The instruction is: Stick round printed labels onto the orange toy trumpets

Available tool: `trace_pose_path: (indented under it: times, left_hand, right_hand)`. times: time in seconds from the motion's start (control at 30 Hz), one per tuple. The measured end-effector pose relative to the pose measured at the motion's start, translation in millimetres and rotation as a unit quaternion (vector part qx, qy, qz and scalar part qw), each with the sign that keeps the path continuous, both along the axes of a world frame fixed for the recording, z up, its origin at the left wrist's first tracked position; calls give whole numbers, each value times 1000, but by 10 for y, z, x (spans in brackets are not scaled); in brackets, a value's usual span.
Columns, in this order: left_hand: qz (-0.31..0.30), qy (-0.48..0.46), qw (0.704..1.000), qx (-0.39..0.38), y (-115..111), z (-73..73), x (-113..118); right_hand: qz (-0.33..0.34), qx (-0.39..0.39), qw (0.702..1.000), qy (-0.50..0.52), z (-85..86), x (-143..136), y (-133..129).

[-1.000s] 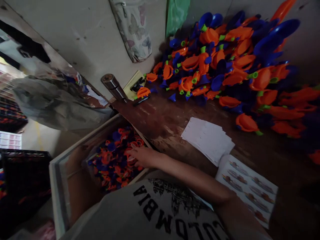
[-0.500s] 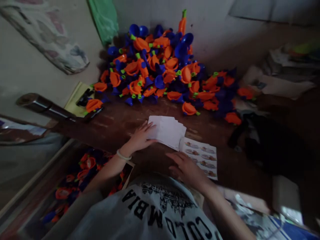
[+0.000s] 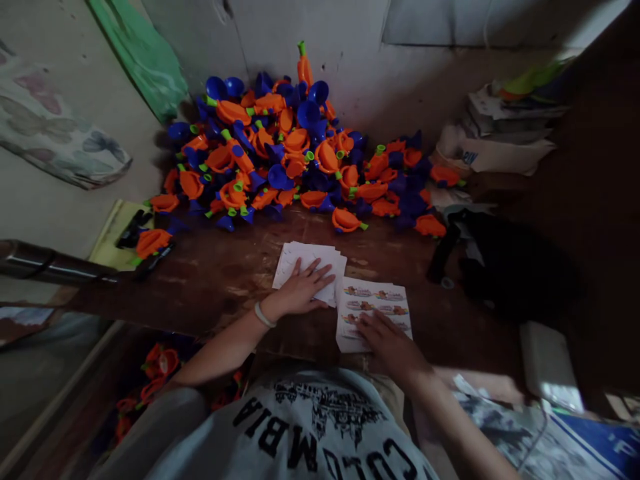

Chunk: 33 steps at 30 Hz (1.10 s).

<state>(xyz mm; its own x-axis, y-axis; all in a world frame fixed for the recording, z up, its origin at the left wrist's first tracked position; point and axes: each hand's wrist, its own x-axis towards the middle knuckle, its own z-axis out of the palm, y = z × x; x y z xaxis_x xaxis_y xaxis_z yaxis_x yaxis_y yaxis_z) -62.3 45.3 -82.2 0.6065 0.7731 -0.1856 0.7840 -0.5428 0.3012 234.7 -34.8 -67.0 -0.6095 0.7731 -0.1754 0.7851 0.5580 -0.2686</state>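
Near the middle of the brown table lies a stack of blank white sheets. My left hand rests on it palm down, fingers spread. Just to the right sits a stack of printed sticker sheets, with small colourful pictures in rows. My right hand lies over its lower part, fingers extended and resting on the paper. Neither hand grips anything. The two stacks meet edge to edge.
A large pile of orange and blue plastic toys stands against the wall. At the left are a dark cylindrical bar and a yellow pad. A black cloth lies on the right; more toys sit below left.
My left hand has moved from the left edge of the white stack onto its top. My right hand has come down onto the printed sheets. The view has shifted to the right.
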Motion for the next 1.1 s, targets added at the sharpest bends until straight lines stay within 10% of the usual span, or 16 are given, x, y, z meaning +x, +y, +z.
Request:
trace_pose_path:
  times: [0.4, 0.57, 0.77, 0.93, 1.1]
  left_hand:
    - [62, -203, 977, -18, -58, 65, -93]
    - [226, -395, 883, -117, -169, 212, 35]
    - [212, -600, 702, -320, -318, 458, 224]
    - [258, -631, 724, -100, -443, 603, 224]
    - [243, -571, 784, -25, -477, 599, 218]
  right_hand:
    - [-101, -49, 984, 138, 336, 170, 130]
    - [-93, 175, 920, 340, 500, 219, 121]
    - [101, 262, 884, 373, 536, 44, 228]
    - [-127, 116, 855, 488, 415, -165, 288]
    - [-189, -44, 814, 547, 376, -399, 363]
